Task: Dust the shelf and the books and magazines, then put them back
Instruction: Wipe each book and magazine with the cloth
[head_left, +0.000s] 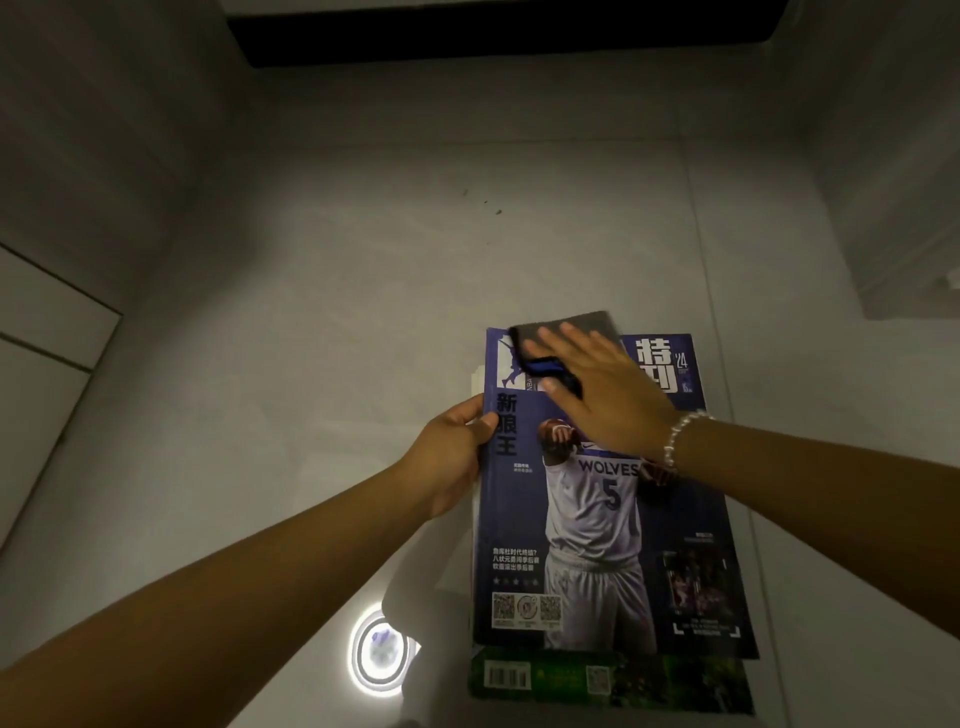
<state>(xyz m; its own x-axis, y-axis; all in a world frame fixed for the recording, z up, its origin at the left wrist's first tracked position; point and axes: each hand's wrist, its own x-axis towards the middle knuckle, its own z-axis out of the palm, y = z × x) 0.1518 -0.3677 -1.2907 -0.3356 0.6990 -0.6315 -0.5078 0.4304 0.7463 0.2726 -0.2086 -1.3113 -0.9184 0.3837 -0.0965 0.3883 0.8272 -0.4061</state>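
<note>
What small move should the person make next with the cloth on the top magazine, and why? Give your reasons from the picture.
Probably draw the right hand and the dark cloth down the cover toward the near edge. The cloth lies only at the far end of the blue magazine, so most of the cover looks unwiped, and the left hand grips its left edge, steadying the pile.

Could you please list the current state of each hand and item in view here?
Left hand: grips the magazine's left edge.
Right hand: flat, pressing the cloth down.
Cloth: dark, on the magazine's top.
Magazine: closed, cover up, topmost of a stack.
Green magazine: beneath, lower edge showing.
</note>
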